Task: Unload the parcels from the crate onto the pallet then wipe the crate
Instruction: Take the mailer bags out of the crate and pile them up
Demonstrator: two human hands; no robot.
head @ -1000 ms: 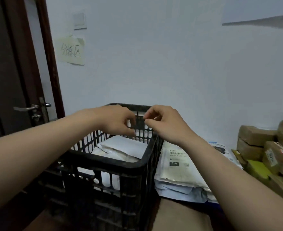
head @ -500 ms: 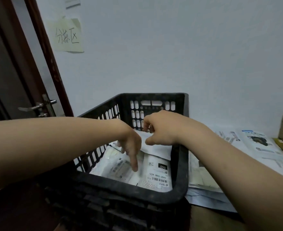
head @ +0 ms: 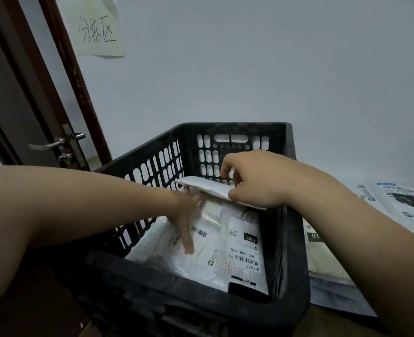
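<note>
Parcels [head: 246, 249] lie flat inside the crate [head: 235, 128]. The right hand [head: 257, 181] pinches one white parcel [head: 208, 188] by its edge above the crate's far side. The left hand [head: 184, 215], fingers [head: 187, 240] straight, rests on the others. Better to lift slowly, so nothing underneath follows.

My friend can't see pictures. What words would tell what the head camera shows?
A person's right hand pinches a flat white parcel over a black plastic crate, while the left hand touches the labelled parcels inside with straight fingers. More flat parcels lie outside the crate on the right; a dark door stands at left.
</note>
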